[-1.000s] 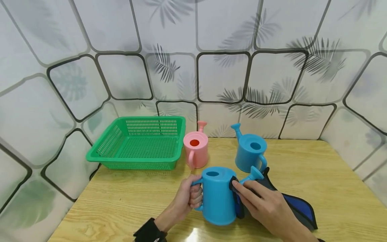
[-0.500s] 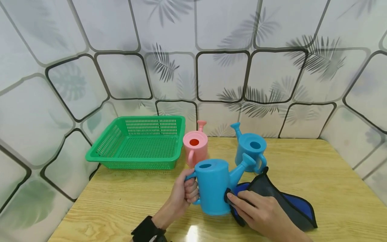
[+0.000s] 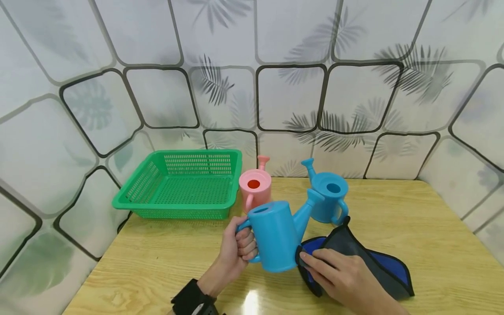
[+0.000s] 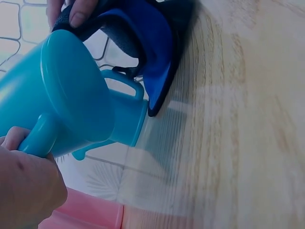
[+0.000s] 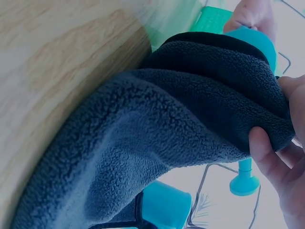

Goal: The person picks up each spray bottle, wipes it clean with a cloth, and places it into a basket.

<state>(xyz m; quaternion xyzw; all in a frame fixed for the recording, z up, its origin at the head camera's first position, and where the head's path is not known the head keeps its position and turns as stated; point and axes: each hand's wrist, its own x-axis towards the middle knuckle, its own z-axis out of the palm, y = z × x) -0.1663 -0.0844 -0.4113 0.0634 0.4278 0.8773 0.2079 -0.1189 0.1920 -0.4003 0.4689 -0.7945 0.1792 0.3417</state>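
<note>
My left hand [image 3: 235,247] grips the handle of a blue watering can [image 3: 272,238], held tilted above the table with its spout up to the right. In the left wrist view the can's round bottom [image 4: 78,86] faces the camera. My right hand [image 3: 342,275] pinches the edge of a dark grey and blue cloth [image 3: 350,245] with black trim, close beside the can's lower right side. In the right wrist view the fleecy cloth [image 5: 138,119] hangs from the fingers and hides much of the can. Part of the cloth lies on the table.
Behind the held can stand a pink watering can [image 3: 257,192] and another blue watering can [image 3: 328,194]. A green plastic basket [image 3: 185,214] sits at the back left of the wooden table [image 3: 157,267]. A patterned curtain [image 3: 291,100] rises behind the table.
My left hand has raised the watering can, moved it left and tilted its spout upward. My right hand, still pinching the cloth, has come lower, off the can's upper side.
</note>
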